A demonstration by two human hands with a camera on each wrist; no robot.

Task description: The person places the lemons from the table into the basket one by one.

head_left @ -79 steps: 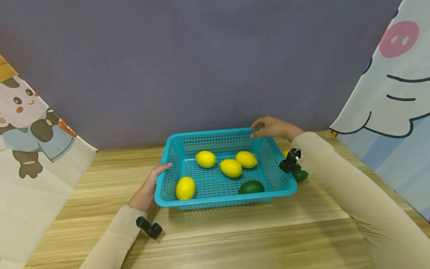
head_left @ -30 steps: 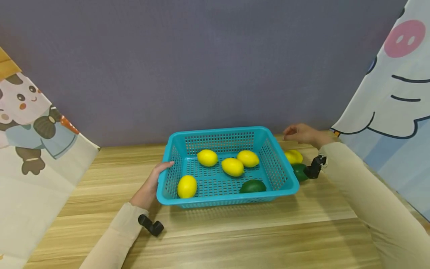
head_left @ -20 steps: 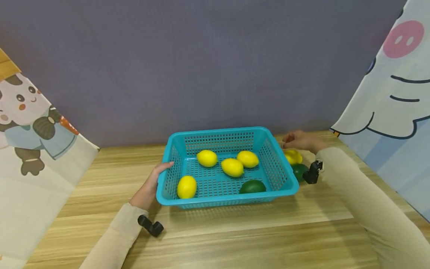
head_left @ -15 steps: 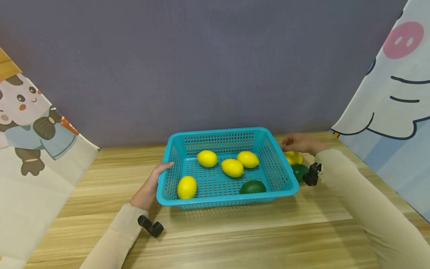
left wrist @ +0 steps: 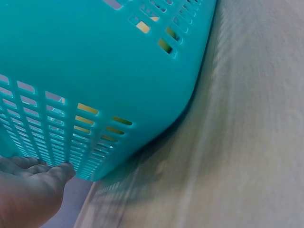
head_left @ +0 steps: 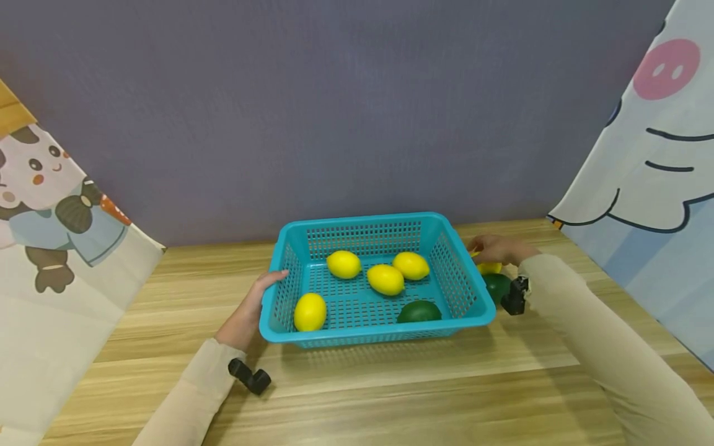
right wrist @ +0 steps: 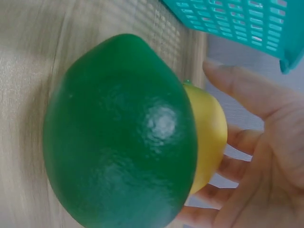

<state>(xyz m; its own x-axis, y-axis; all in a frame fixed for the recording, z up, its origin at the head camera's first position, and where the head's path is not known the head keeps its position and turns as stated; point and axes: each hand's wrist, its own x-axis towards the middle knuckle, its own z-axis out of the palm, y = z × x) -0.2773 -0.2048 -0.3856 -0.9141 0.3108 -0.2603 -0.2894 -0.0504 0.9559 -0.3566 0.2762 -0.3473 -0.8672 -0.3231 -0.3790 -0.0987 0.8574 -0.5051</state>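
My left hand (head_left: 252,306) holds the left wall of a blue plastic basket (head_left: 368,336), thumb over the rim; in the left wrist view its fingers (left wrist: 42,173) lie against the outer wall. To the basket's right, my right hand (head_left: 499,249) is over a lemon (head_left: 491,268) that it partly hides in the head view. In the right wrist view the fingers (right wrist: 240,138) spread along the far side of that yellow lemon (right wrist: 209,137), and the thumb stands apart from it. A glossy green lime-shaped fruit (right wrist: 118,137) sits in front of the lemon, nearer the camera.
Several lemons (head_left: 343,264) and a green fruit (head_left: 419,311) lie inside the basket. The wooden table (head_left: 390,396) ends at a grey wall panel (head_left: 357,124). Printed cartoon sheets (head_left: 641,155) stand on both sides.
My right hand has moved from the basket's back right rim out to the right, then down to the lemon there. The left hand keeps its hold on the basket.
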